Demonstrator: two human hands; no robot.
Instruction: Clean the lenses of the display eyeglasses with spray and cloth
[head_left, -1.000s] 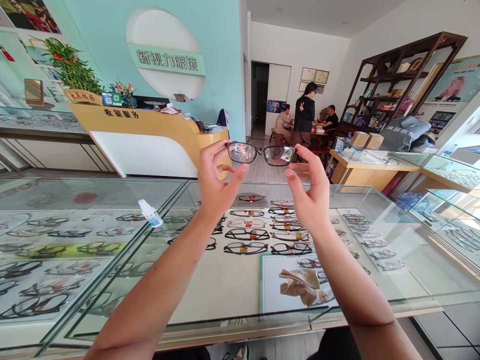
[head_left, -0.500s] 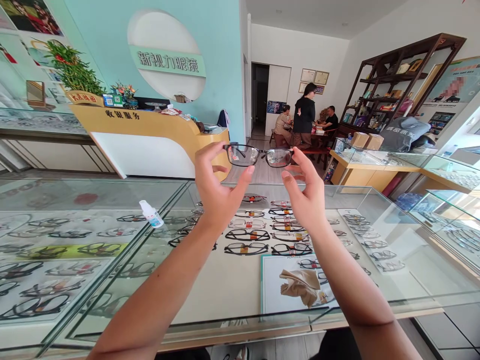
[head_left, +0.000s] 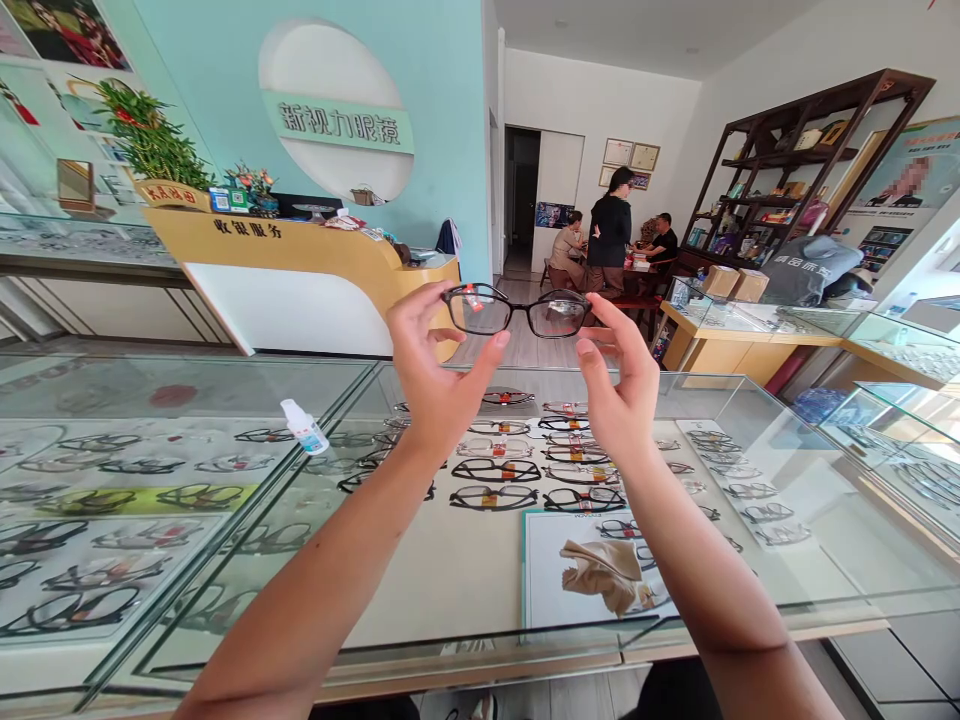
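Note:
A pair of black-framed eyeglasses (head_left: pixel 520 308) is held up in the air above the glass counter, with a small red mark showing at its left lens. My left hand (head_left: pixel 442 365) grips the frame's left end, its thumb pointing up below the lens. At the right end, my right hand (head_left: pixel 619 375) holds the frame with its fingertips. Beneath my arms, a crumpled tan cloth (head_left: pixel 602 575) lies over the glass. To the left of my left forearm stands a small white bottle (head_left: pixel 305 428), tilted in the picture.
Rows of eyeglasses (head_left: pixel 495 470) fill the glass display counter (head_left: pixel 442 590). A yellow and white cashier desk (head_left: pixel 292 290) stands beyond it at left. Several people sit or stand near a table at the back, one person (head_left: pixel 609 235) upright. Wooden shelves (head_left: pixel 795 165) are at right.
The eyeglasses have tilted, so the lenses look taller and the frame's shape shows differently. My right hand has shifted slightly to the right. Both hands keep hold of the glasses.

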